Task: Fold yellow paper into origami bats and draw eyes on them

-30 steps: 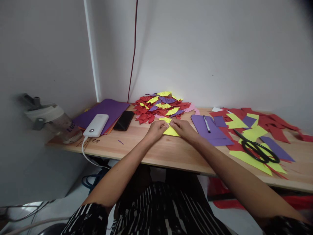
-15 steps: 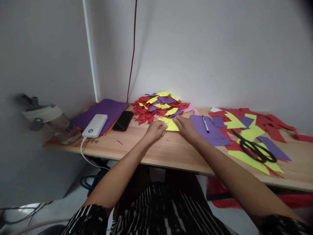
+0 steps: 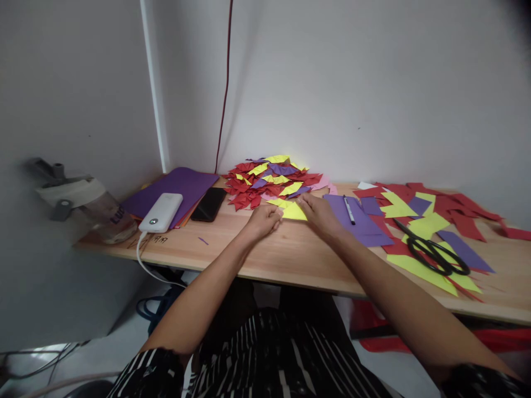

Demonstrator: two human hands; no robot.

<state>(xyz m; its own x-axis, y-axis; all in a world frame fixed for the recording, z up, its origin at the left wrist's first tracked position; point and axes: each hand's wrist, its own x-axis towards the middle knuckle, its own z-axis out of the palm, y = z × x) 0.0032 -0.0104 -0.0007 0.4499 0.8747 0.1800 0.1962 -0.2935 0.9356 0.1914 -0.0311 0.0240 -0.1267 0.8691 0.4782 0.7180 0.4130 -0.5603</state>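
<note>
Spanning yellow paper (image 3: 296,212) on table (image 3: 286,260): left hand (image 3: 264,220) curled at its left edge, right hand (image 3: 316,214) half-curled at its right; pinch unclear. Hands wider apart than a second ago, suggesting outward smoothing.

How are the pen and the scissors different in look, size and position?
The scissors are black with two handle loops, while the pen is straight and pale with dark ends. The scissors look clearly larger than the pen. The pen lies on purple paper; the scissors lie across yellow and red scraps. Both lie beyond the right hand, not held.
</note>
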